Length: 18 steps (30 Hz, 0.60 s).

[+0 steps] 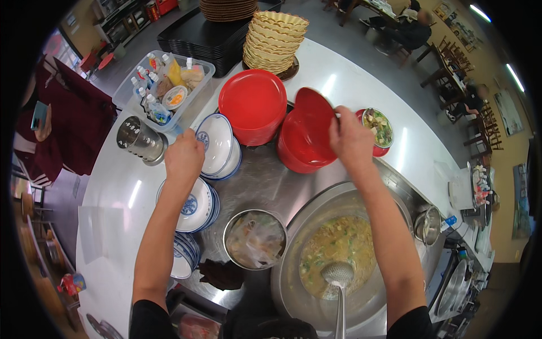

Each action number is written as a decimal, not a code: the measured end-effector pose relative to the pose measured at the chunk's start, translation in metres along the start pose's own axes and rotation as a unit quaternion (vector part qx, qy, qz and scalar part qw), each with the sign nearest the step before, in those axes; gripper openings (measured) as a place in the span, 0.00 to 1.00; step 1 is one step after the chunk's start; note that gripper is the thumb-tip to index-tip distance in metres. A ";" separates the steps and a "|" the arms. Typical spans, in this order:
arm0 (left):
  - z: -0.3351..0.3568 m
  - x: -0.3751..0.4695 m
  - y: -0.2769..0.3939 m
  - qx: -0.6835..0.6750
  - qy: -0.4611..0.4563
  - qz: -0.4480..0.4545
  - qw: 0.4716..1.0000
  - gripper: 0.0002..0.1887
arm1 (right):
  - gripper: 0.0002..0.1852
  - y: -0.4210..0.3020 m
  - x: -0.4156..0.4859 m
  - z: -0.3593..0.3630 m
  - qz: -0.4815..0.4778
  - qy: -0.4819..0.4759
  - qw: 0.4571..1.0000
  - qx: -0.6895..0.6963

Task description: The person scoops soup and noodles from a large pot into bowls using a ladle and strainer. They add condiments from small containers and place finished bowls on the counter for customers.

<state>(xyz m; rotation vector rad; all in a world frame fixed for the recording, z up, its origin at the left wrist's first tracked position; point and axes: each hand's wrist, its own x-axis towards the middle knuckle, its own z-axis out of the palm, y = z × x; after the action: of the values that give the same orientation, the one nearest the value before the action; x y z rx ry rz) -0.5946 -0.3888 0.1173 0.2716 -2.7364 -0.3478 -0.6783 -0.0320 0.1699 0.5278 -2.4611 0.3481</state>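
My left hand (185, 153) pinches the rim of a white bowl (217, 142) with blue decoration, tilted over another such bowl on a stack. In my right hand (353, 137) is the edge of a red plate (314, 105), raised at a slant above a stack of red plates (300, 144). A second red stack (253, 99) stands to its left. Below my right forearm, a large metal pot (292, 292) holds soup (334, 237) with green bits. A perforated metal ladle (338, 273) rests in it. A filled metal bowl (378, 127) sits on a red plate beyond my right hand.
A perforated metal cylinder (142, 137) and a clear plastic bin (201, 99) of pouches stand at left. Woven baskets (275, 42) and black trays (190, 38) are at the back. Near me are more bowls (197, 207) and a metal container (254, 239). A person (72, 114) stands at far left.
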 end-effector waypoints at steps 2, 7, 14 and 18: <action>-0.011 -0.003 0.008 -0.066 0.038 -0.033 0.997 0.10 | 0.11 -0.013 -0.015 -0.004 -0.006 -0.069 0.997 -0.029; -0.028 -0.031 0.059 -0.322 0.022 -0.156 0.934 0.14 | 0.11 0.001 -0.051 -0.011 0.143 -0.126 0.981 -0.018; 0.014 -0.078 0.209 -0.476 -0.133 -0.122 0.861 0.12 | 0.13 0.042 -0.159 -0.046 0.553 -0.004 0.694 0.461; 0.050 -0.106 0.301 -0.490 -0.211 -0.095 0.840 0.12 | 0.08 0.073 -0.223 -0.059 0.623 0.067 0.583 0.518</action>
<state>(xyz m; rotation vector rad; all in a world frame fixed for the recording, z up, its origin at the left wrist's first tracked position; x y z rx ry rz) -0.5593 -0.0676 0.1198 0.1816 -2.4878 -1.9581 -0.5152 0.1191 0.0737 -0.9621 -1.7518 2.2939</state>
